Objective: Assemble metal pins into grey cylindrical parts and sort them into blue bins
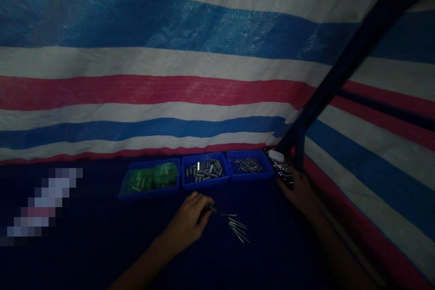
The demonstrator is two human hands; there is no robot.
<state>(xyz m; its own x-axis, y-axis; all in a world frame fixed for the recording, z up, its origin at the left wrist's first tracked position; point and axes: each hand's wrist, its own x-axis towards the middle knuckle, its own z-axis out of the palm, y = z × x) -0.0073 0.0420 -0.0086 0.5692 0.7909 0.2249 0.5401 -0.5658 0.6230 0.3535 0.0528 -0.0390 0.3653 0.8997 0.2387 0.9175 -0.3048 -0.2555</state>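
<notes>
My left hand (193,215) is pinched around a small dark metal cylinder (211,208), whose end sticks out past the fingertips. Just to its right, several thin metal pins (237,228) lie loosely fanned on the dark blue table (265,253). At the far right corner, my right hand (301,191) rests against a dark, shiny flat object (282,173) with bright specks on it. Its thumb and fingers are apart at that object's near edge; the fingertips are partly lost in the dark, and I see nothing held in them.
Three blue bins line the back: one has green plastic bags (149,179) with metal pieces, the middle bin (205,186) short metal cylinders, the right bin (249,176) thin pins. A white rounded case (276,156) sits behind my right hand. Striped sheeting (163,90) and a dark post (333,81) border the table.
</notes>
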